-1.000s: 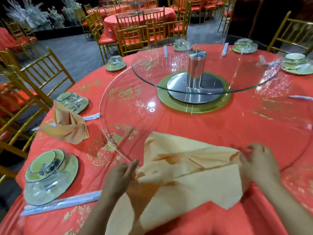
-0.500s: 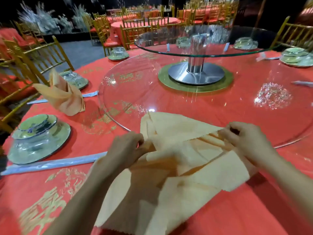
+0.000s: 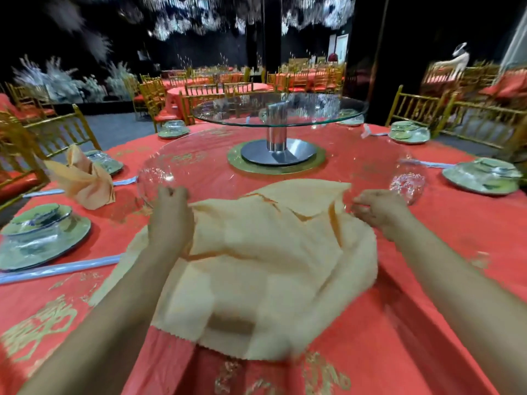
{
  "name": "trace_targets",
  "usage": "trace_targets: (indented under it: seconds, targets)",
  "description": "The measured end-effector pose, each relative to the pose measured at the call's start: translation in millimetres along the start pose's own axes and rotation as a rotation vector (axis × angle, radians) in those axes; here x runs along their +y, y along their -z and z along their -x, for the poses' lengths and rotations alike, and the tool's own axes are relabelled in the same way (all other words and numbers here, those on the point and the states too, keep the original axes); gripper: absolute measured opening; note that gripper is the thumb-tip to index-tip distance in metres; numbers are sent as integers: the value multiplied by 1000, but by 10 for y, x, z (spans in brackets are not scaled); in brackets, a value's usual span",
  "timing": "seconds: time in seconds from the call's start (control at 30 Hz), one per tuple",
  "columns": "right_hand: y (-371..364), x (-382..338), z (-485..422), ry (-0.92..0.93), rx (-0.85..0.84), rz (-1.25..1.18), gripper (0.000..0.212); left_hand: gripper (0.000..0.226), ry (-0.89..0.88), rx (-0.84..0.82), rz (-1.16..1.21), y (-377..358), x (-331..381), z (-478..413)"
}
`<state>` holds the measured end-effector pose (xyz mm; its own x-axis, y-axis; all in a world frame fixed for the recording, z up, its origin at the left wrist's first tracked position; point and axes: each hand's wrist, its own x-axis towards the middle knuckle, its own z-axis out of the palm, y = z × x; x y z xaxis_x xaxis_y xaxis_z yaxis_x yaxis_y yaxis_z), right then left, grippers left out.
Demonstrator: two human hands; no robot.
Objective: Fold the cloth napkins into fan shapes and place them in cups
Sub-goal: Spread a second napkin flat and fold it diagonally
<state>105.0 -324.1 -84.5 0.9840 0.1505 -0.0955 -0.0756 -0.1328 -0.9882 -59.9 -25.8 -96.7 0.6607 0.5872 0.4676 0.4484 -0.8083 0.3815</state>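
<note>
Our left hand (image 3: 171,215) and right hand (image 3: 379,209) each pinch a far edge of the peach napkin (image 3: 271,252), which lies rumpled on the near side of the red table (image 3: 442,309). We judge it light and limp, and best gripped at its corners.
</note>
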Motion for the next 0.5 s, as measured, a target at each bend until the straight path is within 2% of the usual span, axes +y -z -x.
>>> trace_targets:
  seconds: [0.03, 0.07, 0.13, 0.2, 0.23, 0.3, 0.33, 0.37, 0.43, 0.5]
  targets:
    - [-23, 58, 5, 63, 27, 91, 15, 35, 6, -13, 1, 12, 25, 30]
    - [-40, 119, 50, 159, 53, 236, 32, 42, -19, -72, -17, 19, 55, 89]
    - [-85, 218, 213, 378, 8, 512, 46, 43, -121, -231, 3, -2, 106, 274]
    - [-147, 316, 468, 572, -145, 690, 41, 36, -316, -330, 93, -16, 126, 525]
    - [-198, 416, 537, 678, -153, 771, 35, 39, -425, -355, 138, -21, 124, 635]
    - [-314, 555, 651, 864, -114, 1025, 28, 69, -498, -510, 170, -32, 100, 808]
    - [-365, 588, 689, 901, -95, 1132, 26, 86, -507, -593, 154, -59, 62, 869]
    - [-400, 587, 733, 860, -139, 1184, 23, 98, -510, -662, 144, -112, 2, 914]
    - [-416, 645, 723, 704, -236, 1166, 27, 106, -495, -750, 153, -171, -107, 983]
    - [-361, 704, 691, 598, -350, 1172, 44, 106, -494, -757, 188, -199, -192, 1043]
